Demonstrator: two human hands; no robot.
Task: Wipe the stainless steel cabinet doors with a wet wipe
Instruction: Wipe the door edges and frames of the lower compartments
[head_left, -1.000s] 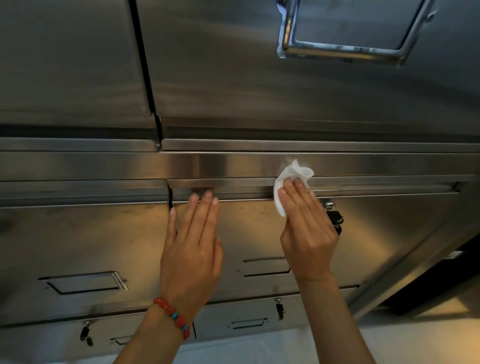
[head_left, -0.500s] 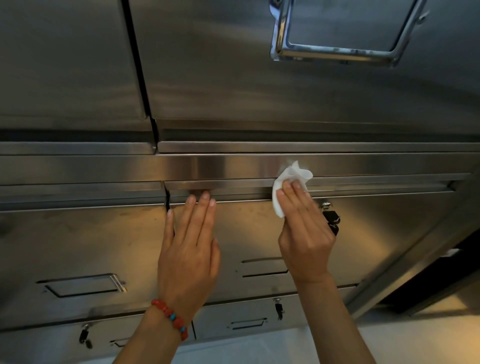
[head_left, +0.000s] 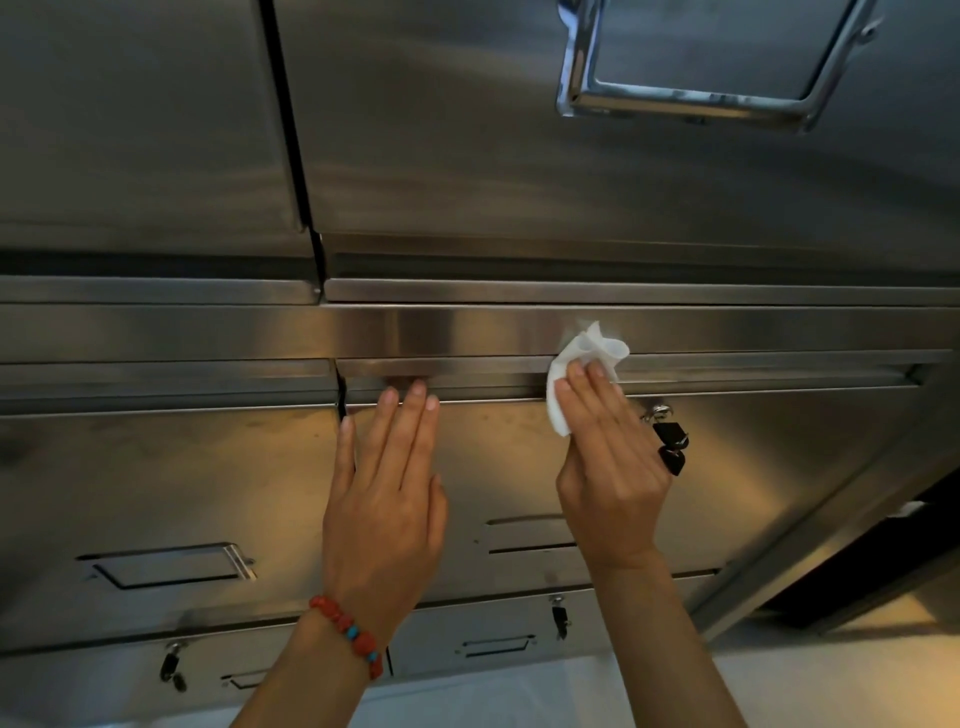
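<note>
Little has moved since the earlier frames: both hands are kept on the same steel door, and the wipe is found at nearly the same spot on the ledge, shifted only slightly. At the far left, a recessed handle (head_left: 166, 566) is set into the neighbouring lower door, with keys (head_left: 172, 670) hung from a lock below it. Next, the left hand (head_left: 384, 499) is laid flat on the cabinet door (head_left: 779, 467), fingers straight and together, their tips reaching the door's top edge beside the dark gap between doors; nothing is held in it. A red beaded bracelet (head_left: 348, 631) is worn on that wrist. To the right, the wet wipe (head_left: 582, 369) is pressed by the right hand (head_left: 613, 462) against the horizontal ledge (head_left: 753, 374) at the top of the door, the white sheet bunched above the fingertips and trailing down beside them; the fingers are extended over it rather than curled. Just right of that hand, black keys (head_left: 672, 447) hang from a lock on the door. Above right, a chrome handle (head_left: 696, 101) is fixed to the upper door (head_left: 441, 156).
</note>
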